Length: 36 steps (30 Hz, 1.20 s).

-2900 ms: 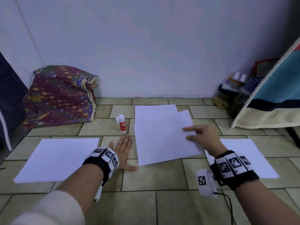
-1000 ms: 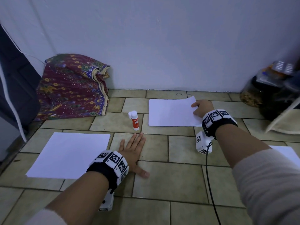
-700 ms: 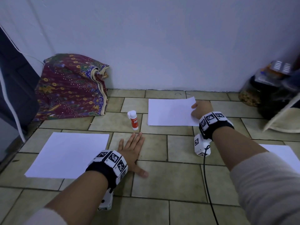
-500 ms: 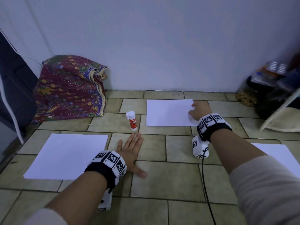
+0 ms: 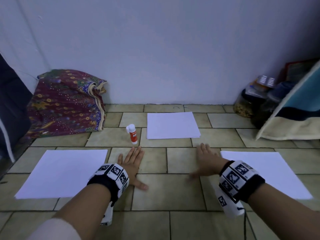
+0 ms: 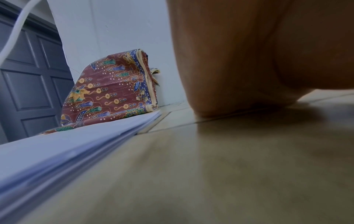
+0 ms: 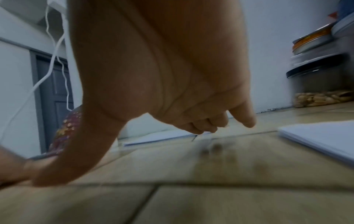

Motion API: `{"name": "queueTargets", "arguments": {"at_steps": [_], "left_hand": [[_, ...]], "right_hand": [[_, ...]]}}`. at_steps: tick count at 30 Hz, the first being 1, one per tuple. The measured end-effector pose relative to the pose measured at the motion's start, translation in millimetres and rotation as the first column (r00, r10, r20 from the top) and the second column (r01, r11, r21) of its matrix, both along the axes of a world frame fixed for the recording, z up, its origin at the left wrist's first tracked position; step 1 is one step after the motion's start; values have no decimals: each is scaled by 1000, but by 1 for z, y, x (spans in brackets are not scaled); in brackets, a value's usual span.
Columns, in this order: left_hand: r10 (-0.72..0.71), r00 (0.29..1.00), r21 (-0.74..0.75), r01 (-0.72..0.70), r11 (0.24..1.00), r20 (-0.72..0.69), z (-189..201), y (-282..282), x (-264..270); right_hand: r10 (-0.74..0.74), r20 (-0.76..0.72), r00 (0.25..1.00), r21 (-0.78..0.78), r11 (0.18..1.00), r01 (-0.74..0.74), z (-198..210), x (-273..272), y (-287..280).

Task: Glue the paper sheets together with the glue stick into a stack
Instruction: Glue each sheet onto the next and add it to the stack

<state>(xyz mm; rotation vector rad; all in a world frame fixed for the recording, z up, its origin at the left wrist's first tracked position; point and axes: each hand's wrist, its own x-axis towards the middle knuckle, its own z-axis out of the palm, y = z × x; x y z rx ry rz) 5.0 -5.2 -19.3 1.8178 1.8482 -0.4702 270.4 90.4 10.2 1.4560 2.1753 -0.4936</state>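
Now both hands are down on the tiled floor point(image 5: 181, 193) and neither holds anything. The left hand point(image 5: 130, 166) lies flat, fingers straight and spread. The right hand point(image 5: 206, 163) hovers low, fingers loosely bent, blurred by motion. The glue stick point(image 5: 133, 134) stands upright, capped, just ahead of the left fingertips, so the left hand is clearly the nearer one. The glued stack point(image 5: 173, 125) lies beyond it, long side running left to right, ahead of the right hand. Loose paper sits outside each wrist: left pile point(image 5: 62, 172), right pile point(image 5: 265, 172). How many sheets each holds, I can't tell.
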Motion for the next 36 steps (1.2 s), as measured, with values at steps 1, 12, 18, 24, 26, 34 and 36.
{"name": "queueTargets", "arguments": {"at_steps": [1, 12, 18, 24, 26, 34, 36], "left_hand": [[7, 1000, -1, -7, 1000, -13, 1, -1, 1], [55, 998, 55, -53, 997, -27, 9, -12, 11], [76, 997, 58, -76, 995, 6, 13, -24, 16], [134, 930, 192, -209, 959, 342, 24, -44, -13], [160, 950, 281, -236, 930, 270, 29, -54, -31], [511, 846, 107, -500, 859, -151, 24, -78, -76], [483, 864, 111, -471, 875, -143, 22, -81, -81]], "right_hand": [[6, 14, 1000, -26, 1000, -6, -3, 4, -9], [43, 63, 997, -63, 997, -39, -14, 20, -39], [42, 52, 998, -56, 998, -39, -16, 22, -39], [35, 41, 999, -47, 998, -33, -16, 22, -41], [31, 39, 999, -44, 999, -29, -16, 22, -41], [36, 46, 998, -37, 999, -34, -15, 22, -43], [36, 41, 998, -36, 999, -35, -16, 22, -42]]}}
